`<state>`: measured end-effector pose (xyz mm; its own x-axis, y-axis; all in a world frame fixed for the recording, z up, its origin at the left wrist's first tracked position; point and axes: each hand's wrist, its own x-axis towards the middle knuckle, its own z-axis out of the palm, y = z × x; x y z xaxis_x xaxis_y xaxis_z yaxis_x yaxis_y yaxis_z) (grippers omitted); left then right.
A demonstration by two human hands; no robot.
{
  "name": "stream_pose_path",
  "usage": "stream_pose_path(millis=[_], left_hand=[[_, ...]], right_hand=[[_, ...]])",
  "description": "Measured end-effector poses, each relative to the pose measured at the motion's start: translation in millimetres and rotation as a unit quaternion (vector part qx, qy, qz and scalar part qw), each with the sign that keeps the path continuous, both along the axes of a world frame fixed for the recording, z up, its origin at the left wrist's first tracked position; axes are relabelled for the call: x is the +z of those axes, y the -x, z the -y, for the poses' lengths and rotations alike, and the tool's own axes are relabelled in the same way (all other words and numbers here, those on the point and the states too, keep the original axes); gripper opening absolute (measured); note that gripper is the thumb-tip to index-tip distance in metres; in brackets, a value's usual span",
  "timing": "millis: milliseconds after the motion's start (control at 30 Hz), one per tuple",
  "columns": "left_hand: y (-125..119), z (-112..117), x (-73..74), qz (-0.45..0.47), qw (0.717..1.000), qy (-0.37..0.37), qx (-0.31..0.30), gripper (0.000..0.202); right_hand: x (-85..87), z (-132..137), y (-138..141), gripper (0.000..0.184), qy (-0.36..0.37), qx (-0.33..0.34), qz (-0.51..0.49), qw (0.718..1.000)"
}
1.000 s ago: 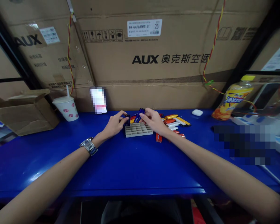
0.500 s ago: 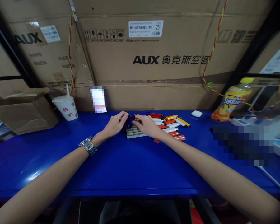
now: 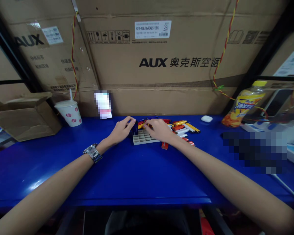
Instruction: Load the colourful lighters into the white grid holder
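Observation:
My left hand (image 3: pixel 123 128) is at the left end of a pale grid tray (image 3: pixel 144 141), its thumb and fingers closed about the top of a dark blue lighter (image 3: pixel 135 128) that stands upright in a corner cell. My right hand (image 3: pixel 159 129) hovers over the tray's right part, thumb and forefinger apart, and I see nothing held in it. Loose lighters in red, white and yellow lie behind and right of the tray, among them a yellow lighter (image 3: pixel 180 123). A red lighter (image 3: pixel 164 145) lies by the tray's front right corner. My right hand hides part of the tray and pile.
A paper cup with a straw (image 3: pixel 68 112), an open cardboard box (image 3: pixel 26 116) and a phone (image 3: pixel 103 104) stand at the left. To the right are a white earbud case (image 3: pixel 206 119) and a drink bottle (image 3: pixel 243 104). Large cartons (image 3: pixel 161 81) wall off the blue table's back.
My right hand has moved right, away from the blue lighter, uncovering more of the tray cells and the lighters behind. My left hand stays at the tray's left corner.

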<state>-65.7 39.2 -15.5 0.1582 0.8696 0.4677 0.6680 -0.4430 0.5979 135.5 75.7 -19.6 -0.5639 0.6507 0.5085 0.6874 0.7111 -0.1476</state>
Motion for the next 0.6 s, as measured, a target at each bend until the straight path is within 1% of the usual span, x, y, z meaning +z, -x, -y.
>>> stream_pose_path(millis=[133,267,467,533,600], left_hand=[[3,-5,-4.4,0.036,0.999,0.012,-0.014,0.042],[6,-8,-7.6,0.06,0.998,0.018,-0.021,0.044],[5,-4,-4.0,0.025,1.0,0.014,-0.009,0.043],[3,-3,-2.7,0.02,1.0,0.015,-0.001,0.043],[2,-2,-2.7,0.043,0.999,0.03,0.0,0.043]], right_hand=[[-0.6,-11,-14,0.024,0.017,-0.039,0.002,0.999],[-1.9,-19,-24,0.022,0.023,-0.074,0.019,0.997],[-0.7,-33,-33,0.021,0.009,-0.084,-0.008,0.996],[0.7,-42,-35,0.022,0.006,-0.088,-0.007,0.996],[3.3,-57,-36,0.024,0.012,-0.086,0.003,0.996]])
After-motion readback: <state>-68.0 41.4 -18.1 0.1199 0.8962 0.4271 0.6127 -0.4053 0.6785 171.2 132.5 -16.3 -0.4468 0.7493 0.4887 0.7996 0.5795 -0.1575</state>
